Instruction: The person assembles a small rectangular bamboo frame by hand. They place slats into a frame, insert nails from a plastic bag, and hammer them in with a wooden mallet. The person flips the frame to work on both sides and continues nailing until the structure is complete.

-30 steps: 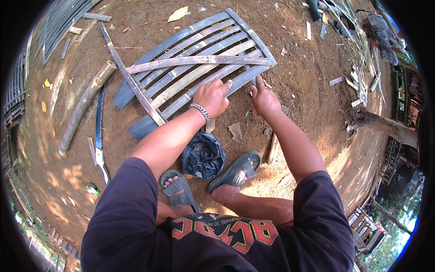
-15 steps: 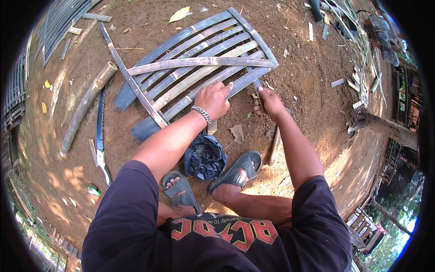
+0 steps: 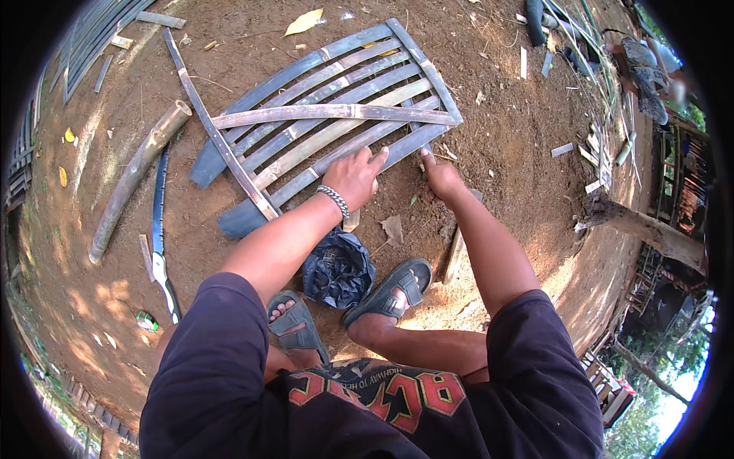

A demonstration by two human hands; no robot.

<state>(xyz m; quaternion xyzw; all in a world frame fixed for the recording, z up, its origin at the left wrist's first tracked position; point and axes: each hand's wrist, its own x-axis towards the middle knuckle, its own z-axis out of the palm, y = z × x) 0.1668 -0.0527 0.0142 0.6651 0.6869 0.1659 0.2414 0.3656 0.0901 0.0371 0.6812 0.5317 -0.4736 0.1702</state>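
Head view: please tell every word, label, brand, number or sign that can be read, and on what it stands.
Dark T-shirt: large red lettering and a smaller pale line; I do not copy printed words or brands.
Small green-and-white object: any print is too small to read.
Bamboo slat panel: none visible.

You have on a dark shirt [image 3: 256, 405], nearly black, with short, plain sleeves [image 3: 218, 325]. On its front is a print [image 3: 417, 394] (you see it upside down from up here) with big red letters edged in yellow, and small pale letters next to them. Around the wrist by your left hand [image 3: 355, 180] goes a shiny silver bracelet [image 3: 336, 200] made of thick chain links. Your right hand [image 3: 442, 177] is bare. Your legs [image 3: 443, 349] are bare where they show. Your sandals [image 3: 408, 289] are dark grey-green, with open toes and wide straps.
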